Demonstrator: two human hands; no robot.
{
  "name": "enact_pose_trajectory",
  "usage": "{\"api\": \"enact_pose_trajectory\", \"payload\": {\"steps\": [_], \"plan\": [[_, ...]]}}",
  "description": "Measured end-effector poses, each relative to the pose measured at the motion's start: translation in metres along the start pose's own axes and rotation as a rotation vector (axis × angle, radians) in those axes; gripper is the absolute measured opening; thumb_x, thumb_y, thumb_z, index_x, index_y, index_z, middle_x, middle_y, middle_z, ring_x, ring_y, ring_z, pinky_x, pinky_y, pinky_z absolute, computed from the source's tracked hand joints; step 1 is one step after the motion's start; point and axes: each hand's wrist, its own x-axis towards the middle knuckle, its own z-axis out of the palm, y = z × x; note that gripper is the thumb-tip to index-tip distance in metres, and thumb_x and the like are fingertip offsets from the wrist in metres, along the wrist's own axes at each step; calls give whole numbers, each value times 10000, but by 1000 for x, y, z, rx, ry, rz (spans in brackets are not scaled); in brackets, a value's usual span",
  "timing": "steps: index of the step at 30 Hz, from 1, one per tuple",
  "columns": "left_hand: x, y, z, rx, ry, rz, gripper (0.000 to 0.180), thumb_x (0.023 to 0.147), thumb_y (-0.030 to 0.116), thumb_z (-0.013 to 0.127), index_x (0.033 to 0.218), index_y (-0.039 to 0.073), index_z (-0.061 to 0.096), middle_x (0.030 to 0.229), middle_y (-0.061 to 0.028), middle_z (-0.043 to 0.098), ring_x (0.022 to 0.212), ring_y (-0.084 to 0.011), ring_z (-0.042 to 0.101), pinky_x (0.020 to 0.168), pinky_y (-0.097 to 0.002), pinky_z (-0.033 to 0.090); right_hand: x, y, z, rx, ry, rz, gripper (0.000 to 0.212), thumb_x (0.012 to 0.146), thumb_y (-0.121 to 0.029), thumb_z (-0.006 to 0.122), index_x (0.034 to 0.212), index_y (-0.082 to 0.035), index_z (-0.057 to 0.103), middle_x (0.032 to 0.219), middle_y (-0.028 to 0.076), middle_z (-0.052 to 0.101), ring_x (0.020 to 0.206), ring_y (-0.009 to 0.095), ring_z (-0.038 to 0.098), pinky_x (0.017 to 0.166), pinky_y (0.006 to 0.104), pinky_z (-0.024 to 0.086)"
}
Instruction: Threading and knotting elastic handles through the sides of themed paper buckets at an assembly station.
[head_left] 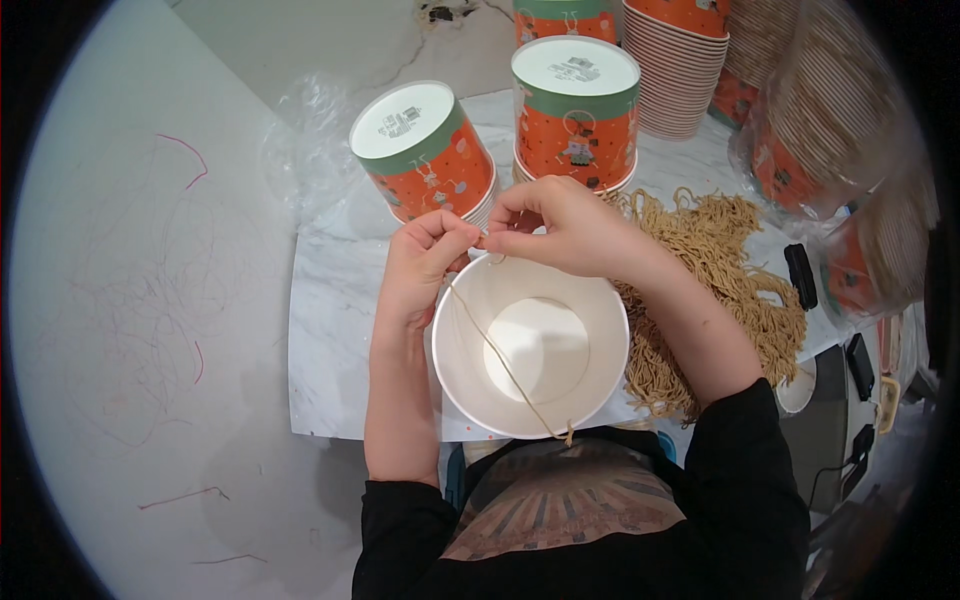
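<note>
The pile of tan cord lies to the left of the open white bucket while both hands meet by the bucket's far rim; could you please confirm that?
Not quite: the head view shows the pile of tan cord to the right of the open white bucket. The left hand and right hand do meet by its far rim.

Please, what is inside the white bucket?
The white bottom and inner wall show. A tan cord crosses the opening; the thin strip behind it cannot be seen.
</note>
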Motion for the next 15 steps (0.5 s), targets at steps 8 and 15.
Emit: {"api": "enact_pose_trajectory", "payload": {"steps": [8,15], "plan": [[1,-1,-3,26,-42,29,73,922,83,682,876,26,673,831,-30,704,659,-52,556,623,-216,452,-3,-7,-3,-17,-42,-81,132,876,-132,694,889,-2,677,819,17,674,809,77,602,693,260,483],[1,1,-2,37,8,92,72,925,92,693,911,21,696,895,-32,704,687,-65,532,651,-220,450,7,6,0,198,-9,150,207,929,-205,702,885,-3,693,829,8,683,739,66,607,651,237,482]]}}
